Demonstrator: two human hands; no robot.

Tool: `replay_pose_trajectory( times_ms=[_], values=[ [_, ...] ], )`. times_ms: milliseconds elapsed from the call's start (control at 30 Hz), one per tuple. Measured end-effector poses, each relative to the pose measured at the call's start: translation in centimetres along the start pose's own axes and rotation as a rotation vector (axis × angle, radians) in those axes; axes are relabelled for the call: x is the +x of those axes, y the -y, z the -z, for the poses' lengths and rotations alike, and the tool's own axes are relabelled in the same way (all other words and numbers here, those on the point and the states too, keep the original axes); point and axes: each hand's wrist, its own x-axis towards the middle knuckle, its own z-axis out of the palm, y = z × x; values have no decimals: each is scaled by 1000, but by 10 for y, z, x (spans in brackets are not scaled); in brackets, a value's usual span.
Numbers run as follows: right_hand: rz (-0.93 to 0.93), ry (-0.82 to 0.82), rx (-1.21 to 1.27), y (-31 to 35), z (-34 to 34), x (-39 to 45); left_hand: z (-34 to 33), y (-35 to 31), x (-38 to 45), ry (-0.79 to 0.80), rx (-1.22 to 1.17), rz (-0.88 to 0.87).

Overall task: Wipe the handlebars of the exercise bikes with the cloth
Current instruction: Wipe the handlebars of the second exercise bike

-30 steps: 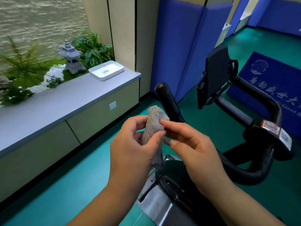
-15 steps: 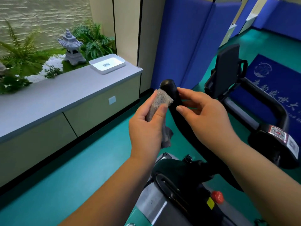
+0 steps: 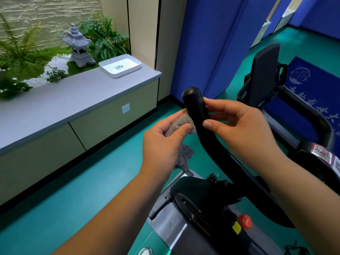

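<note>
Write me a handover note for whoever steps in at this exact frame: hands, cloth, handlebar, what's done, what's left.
Left hand grips the grey cloth, pressed against the left side of the near handlebar just below its tip.
Right hand pinches the same bar from the other side.
Done: cloth is on the bar.
Left: wipe down this bar, then the far handlebar and any other bikes.

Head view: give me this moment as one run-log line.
step: wiping handlebar | left hand: grips cloth against bar | right hand: pinches bar, thumb and fingers | far handlebar: untouched
</note>
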Motion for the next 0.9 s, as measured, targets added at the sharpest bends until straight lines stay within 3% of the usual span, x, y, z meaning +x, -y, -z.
replay_pose_trajectory(
  times_ms=[200, 333, 467, 600, 767, 900],
  values=[
    [1, 5, 13, -1, 0, 0, 14, -5, 39, 203, -70, -6],
    [1, 4, 22, -2, -1, 0, 19, 12, 25, 342, 30, 13],
    [9, 4, 5, -3, -1, 1, 21, 5, 47, 321, -72, -15],
    [10, -4, 6, -3, -1, 1, 19, 7, 58, 398, -221, 19],
    [12, 1, 20, -3, -2, -1, 18, 36, 32, 479, -130, 75],
    [5, 1, -4, -3, -1, 0, 15, 9, 52, 398, -266, 30]
  ],
)
